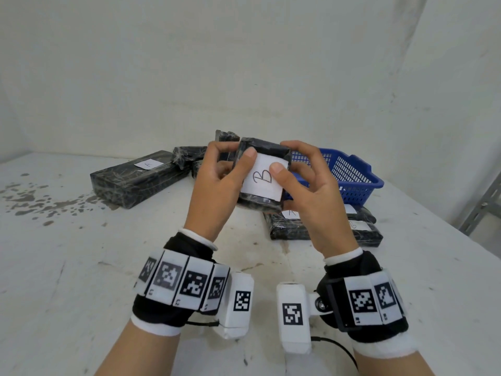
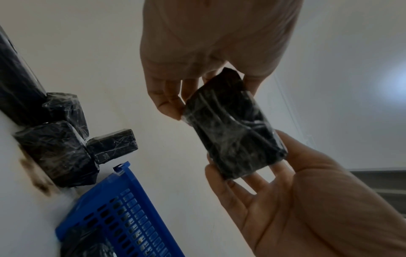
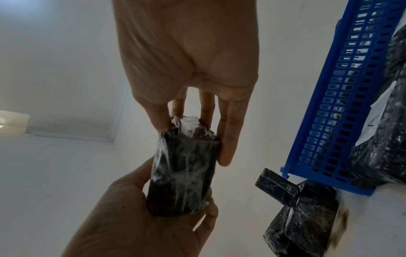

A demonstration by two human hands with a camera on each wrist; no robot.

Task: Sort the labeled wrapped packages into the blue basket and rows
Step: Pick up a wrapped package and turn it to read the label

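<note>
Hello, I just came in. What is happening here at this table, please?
A person is sorting black wrapped packages by their paper labels. Both hands, the left hand and the right hand, hold one small package up above the table, its label reading B. A blue basket stands just behind, a long package marked A lies to the left, and more packages sit in front of the basket.
</note>
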